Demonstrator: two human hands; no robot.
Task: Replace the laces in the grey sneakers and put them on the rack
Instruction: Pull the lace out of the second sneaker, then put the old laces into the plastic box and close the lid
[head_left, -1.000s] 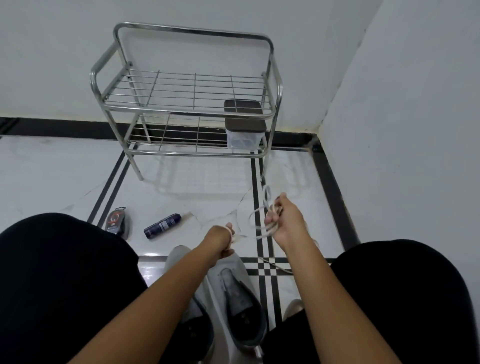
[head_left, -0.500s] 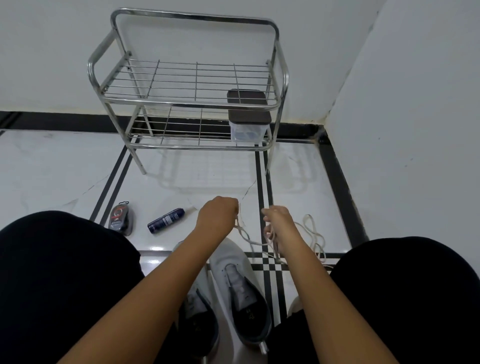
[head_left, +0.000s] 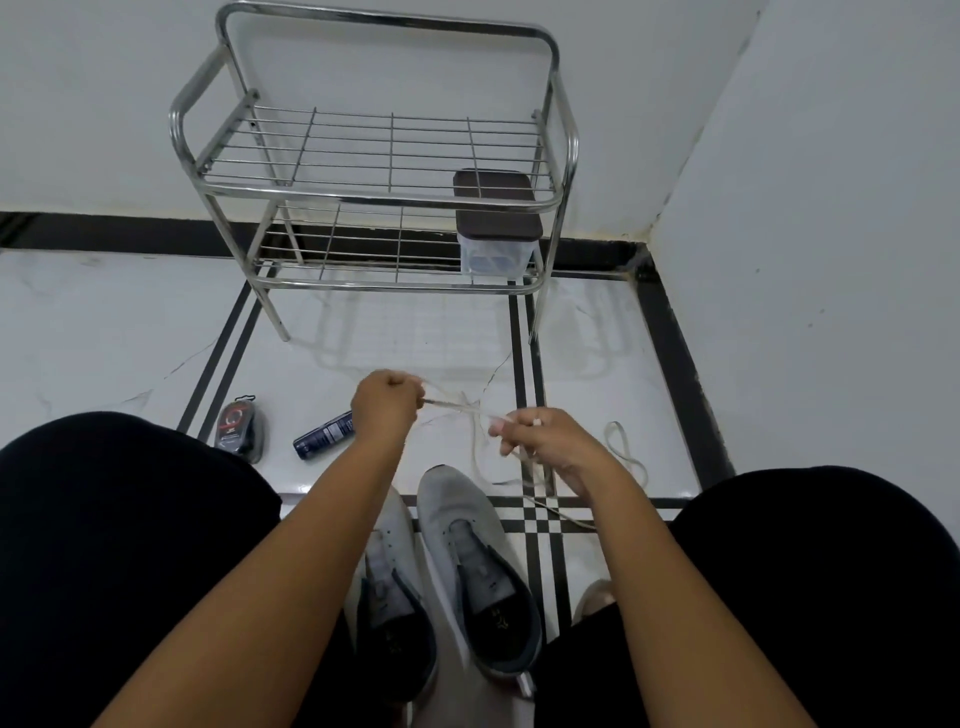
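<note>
Grey and unlaced, the two sneakers (head_left: 457, 561) stand side by side on the white floor tiles (head_left: 104, 322) between the person's black-clad knees, toes pointing toward the rack (head_left: 374, 197); the left one is partly hidden behind the left forearm. Above their toes both hands hold a white lace (head_left: 467, 410) in the air. The left hand (head_left: 387, 402) is closed into a fist with its fingers curled round one end of the lace, and the right hand (head_left: 540, 441) pinches the lace between thumb and curled fingers, with several strands bunched in its grasp. The stretch between the two hands runs nearly level, with a loose tangle near its middle, and further loops hang from the right hand down to the floor, where one loop lies on the tile to the right of that hand. The chrome wire rack stands against the white wall, its top shelf bare, and a clear plastic box with a dark lid (head_left: 496, 234) sits at the right end of the lower shelf. On the floor to the left of the hands lie a dark blue spray can (head_left: 323, 435), on its side, and a black shoe-polish sponge (head_left: 240, 428) with a red and white label, just beside the left knee.
</note>
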